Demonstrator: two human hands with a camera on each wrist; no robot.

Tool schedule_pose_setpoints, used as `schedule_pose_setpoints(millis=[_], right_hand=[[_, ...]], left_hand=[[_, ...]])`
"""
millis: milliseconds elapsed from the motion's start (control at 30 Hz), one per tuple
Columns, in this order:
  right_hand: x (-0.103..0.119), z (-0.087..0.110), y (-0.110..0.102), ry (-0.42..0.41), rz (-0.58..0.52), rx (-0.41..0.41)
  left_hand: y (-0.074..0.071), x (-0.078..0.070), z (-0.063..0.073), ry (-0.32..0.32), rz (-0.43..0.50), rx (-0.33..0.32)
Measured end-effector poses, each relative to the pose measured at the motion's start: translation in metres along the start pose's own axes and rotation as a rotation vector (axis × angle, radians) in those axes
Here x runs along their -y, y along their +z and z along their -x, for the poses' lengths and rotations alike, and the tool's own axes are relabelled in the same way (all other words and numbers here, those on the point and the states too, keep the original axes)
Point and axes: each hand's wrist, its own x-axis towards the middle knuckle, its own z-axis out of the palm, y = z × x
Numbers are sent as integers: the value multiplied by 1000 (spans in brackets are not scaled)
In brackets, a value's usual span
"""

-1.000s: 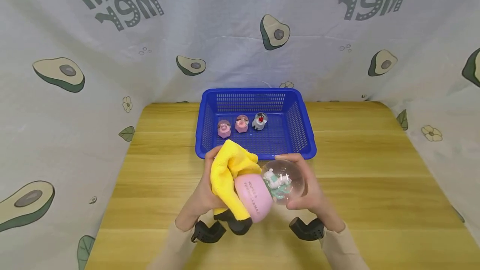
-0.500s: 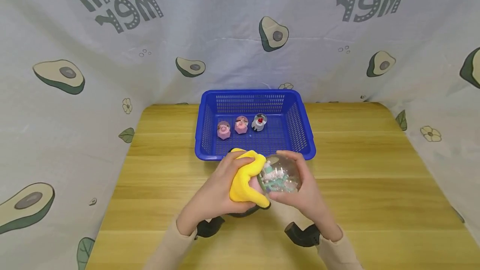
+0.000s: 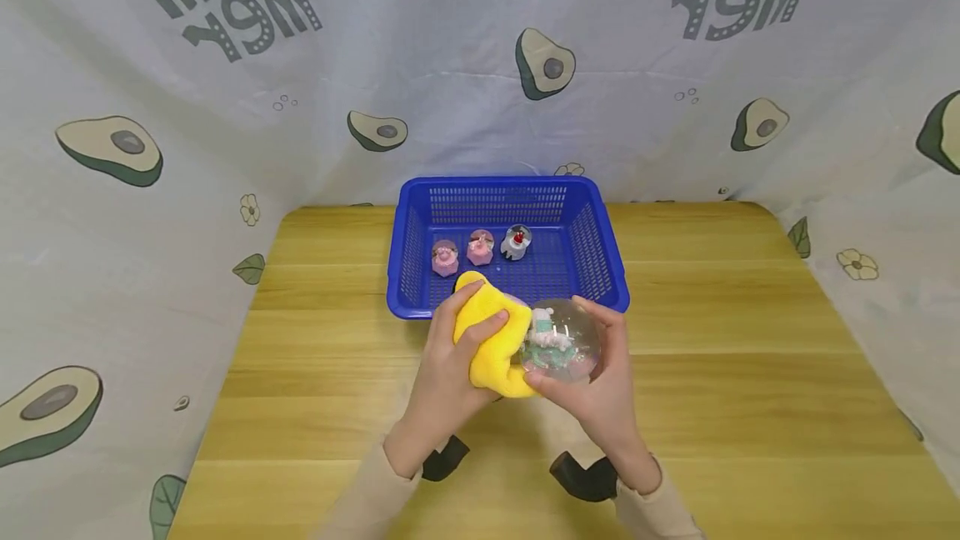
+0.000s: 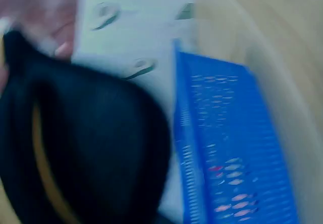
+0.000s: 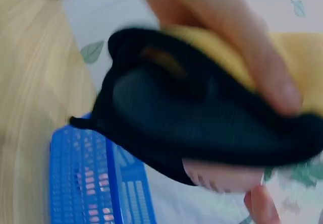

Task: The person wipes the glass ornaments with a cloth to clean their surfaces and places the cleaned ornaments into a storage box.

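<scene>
A snow globe (image 3: 573, 344) with a white llama figure inside is held on its side above the table. My right hand (image 3: 603, 394) grips its clear dome, thumb below and fingers on the far side. My left hand (image 3: 450, 369) holds a yellow cloth (image 3: 491, 332) wrapped against the globe's base end. The base is mostly covered in the head view; in the right wrist view a pink part of the base (image 5: 222, 176) with lettering shows under the cloth's black side (image 5: 186, 108). That black side (image 4: 96, 138) fills much of the blurred left wrist view.
A blue plastic basket (image 3: 619, 290) stands on the wooden table (image 3: 712, 315) just beyond my hands. In it sit two small pink globes (image 3: 445, 258) and a small white one (image 3: 516, 242) with something red inside. A patterned curtain (image 3: 450, 57) hangs behind.
My left hand has moved over the cloth and pressed it round the base, which showed its lettering a second ago. The globe has turned a little in my right hand. The basket's things stay put.
</scene>
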Motion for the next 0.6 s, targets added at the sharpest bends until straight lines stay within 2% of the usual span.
schedule_pose_setpoints(millis=[133,200,300,400,467,533,600], right_hand=[[-6,-3,-5,-176,-39,109],[-9,-5,-7,-257,-75,174],[-11,-8,-10,-349,-106,283],[-9,-8,-12,-395,-132,401],[-5,-9,-13,-404,-142,476],[0,-10,-13,-402,-175,538],[3,-11,-12,-402,-249,580]], left_hand=[[-19,7,-12,-101,172,199],[-26,12,-17,-159,303,304],[-33,25,-22,-256,603,451],[-33,38,-21,-351,912,579],[-31,44,-16,-420,1046,653],[-29,46,-7,-529,1131,707],[-29,44,5,-708,1137,712]])
